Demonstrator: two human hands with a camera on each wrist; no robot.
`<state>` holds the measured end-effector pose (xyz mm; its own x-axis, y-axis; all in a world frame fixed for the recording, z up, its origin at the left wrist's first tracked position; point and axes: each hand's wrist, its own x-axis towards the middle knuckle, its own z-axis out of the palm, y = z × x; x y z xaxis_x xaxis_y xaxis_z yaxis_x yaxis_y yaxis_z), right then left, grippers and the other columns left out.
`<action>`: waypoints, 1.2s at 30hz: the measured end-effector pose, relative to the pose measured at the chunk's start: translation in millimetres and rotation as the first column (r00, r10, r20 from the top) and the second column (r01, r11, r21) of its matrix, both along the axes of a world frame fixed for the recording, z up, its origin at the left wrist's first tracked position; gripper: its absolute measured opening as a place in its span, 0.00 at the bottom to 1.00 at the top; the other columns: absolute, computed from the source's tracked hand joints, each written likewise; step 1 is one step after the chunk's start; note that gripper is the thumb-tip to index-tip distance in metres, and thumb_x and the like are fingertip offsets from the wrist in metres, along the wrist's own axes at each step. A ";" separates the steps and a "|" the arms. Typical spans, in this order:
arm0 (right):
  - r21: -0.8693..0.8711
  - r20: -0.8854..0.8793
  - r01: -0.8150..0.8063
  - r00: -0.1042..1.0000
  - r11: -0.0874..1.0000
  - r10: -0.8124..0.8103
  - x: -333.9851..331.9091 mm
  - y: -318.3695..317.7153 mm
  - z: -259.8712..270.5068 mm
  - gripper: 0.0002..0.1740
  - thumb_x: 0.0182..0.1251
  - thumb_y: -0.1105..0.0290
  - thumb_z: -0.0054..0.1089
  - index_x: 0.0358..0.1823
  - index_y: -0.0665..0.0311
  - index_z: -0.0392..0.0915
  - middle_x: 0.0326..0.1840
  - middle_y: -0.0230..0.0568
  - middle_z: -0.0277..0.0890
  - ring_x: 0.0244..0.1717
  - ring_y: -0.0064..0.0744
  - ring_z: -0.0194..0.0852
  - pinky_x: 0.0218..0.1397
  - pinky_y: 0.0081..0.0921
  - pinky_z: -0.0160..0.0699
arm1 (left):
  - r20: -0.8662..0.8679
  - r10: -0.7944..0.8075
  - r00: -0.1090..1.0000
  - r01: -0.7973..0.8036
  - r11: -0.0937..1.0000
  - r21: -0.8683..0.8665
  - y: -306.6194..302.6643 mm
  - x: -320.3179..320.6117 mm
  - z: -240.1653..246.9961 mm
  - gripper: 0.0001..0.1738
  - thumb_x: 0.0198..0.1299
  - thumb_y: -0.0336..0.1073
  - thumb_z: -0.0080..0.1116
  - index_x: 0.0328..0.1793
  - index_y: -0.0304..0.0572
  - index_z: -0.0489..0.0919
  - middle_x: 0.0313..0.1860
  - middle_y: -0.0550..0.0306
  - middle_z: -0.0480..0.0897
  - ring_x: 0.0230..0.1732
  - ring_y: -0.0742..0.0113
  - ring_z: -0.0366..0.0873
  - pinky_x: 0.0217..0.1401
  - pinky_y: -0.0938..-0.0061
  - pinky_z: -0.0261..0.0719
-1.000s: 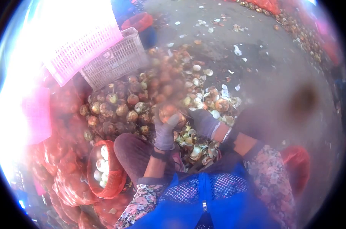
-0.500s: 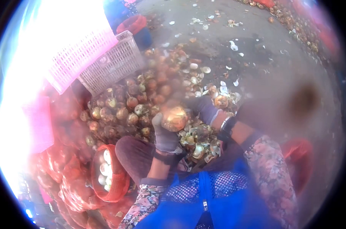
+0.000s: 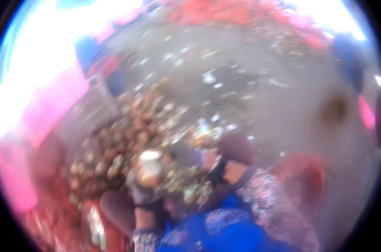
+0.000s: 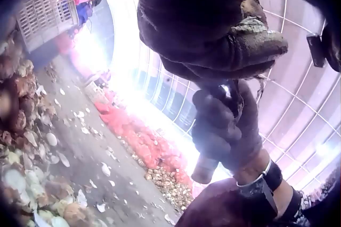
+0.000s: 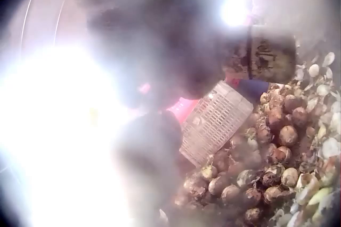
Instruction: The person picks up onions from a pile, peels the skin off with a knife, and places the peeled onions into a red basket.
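In the head view my gloved left hand (image 3: 142, 191) holds an onion (image 3: 150, 166) from below, a white patch on its upper side. The left wrist view shows the same dark, soiled glove curled round the onion (image 4: 253, 17), most of which the fingers hide. My gloved right hand (image 4: 224, 131) grips a knife by its wooden handle (image 4: 204, 169), close beneath the left hand; only a glint of metal shows at the blade. From the right wrist, the handle end (image 5: 272, 56) sticks out past the blurred glove.
Unpeeled onions (image 5: 287, 135) lie heaped ahead and to the left, with peelings (image 3: 190, 187) between the legs. Beyond the heap stands a pale plastic crate (image 5: 218, 123). A red-rimmed container of white onions (image 3: 96, 227) stands by the left knee; red mesh sacks (image 4: 160, 147) line the far floor.
The head view has swung right and blurred, so the hands and heap appear farther left and lower. The onion showed orange-brown skin earlier and now shows white on top. Both hands stay close together.
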<state>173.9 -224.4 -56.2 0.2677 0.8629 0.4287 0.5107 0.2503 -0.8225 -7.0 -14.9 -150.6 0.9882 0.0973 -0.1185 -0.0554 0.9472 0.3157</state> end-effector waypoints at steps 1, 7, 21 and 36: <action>0.049 0.128 0.114 0.984 0.992 -0.120 -8.7 -0.4 14.4 0.27 0.57 0.72 0.64 0.62 0.61 0.76 0.44 0.49 0.84 0.40 0.37 0.82 0.46 0.33 0.80 | -0.173 0.087 0.981 -0.053 0.981 0.189 -32.8 10.9 57.1 0.32 0.67 0.57 0.51 0.64 0.35 0.72 0.52 0.52 0.80 0.48 0.64 0.79 0.45 0.68 0.81; -0.065 -0.171 0.234 0.955 0.970 -0.242 -33.9 14.8 24.1 0.24 0.60 0.63 0.70 0.57 0.61 0.79 0.47 0.39 0.84 0.41 0.30 0.83 0.47 0.28 0.80 | 0.114 0.139 0.984 -0.179 0.800 0.573 -66.8 3.5 112.2 0.46 0.56 0.67 0.60 0.68 0.36 0.68 0.57 0.51 0.77 0.52 0.60 0.78 0.49 0.68 0.80; -0.217 -0.784 0.267 0.525 0.939 -0.330 -20.9 9.7 64.8 0.29 0.67 0.61 0.60 0.67 0.63 0.67 0.27 0.31 0.75 0.17 0.18 0.69 0.15 0.16 0.64 | 0.081 0.378 0.922 -0.334 0.675 0.658 -90.3 9.6 122.7 0.24 0.69 0.49 0.52 0.58 0.34 0.73 0.54 0.54 0.77 0.54 0.66 0.75 0.55 0.71 0.74; -0.261 -0.821 -0.309 0.569 0.914 -0.042 -30.1 -1.2 81.9 0.40 0.74 0.46 0.49 0.80 0.51 0.48 0.35 0.36 0.81 0.14 0.15 0.61 0.18 0.16 0.63 | 0.163 0.369 0.915 -0.396 0.750 0.530 -80.2 31.5 148.4 0.41 0.57 0.63 0.62 0.65 0.38 0.68 0.44 0.59 0.78 0.33 0.69 0.78 0.36 0.76 0.78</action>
<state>143.8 -225.5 25.7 0.2121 0.9504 -0.2276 -0.4131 -0.1239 -0.9022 24.6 -95.1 -2.2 0.8570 0.5027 0.1136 -0.4030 0.5163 0.7557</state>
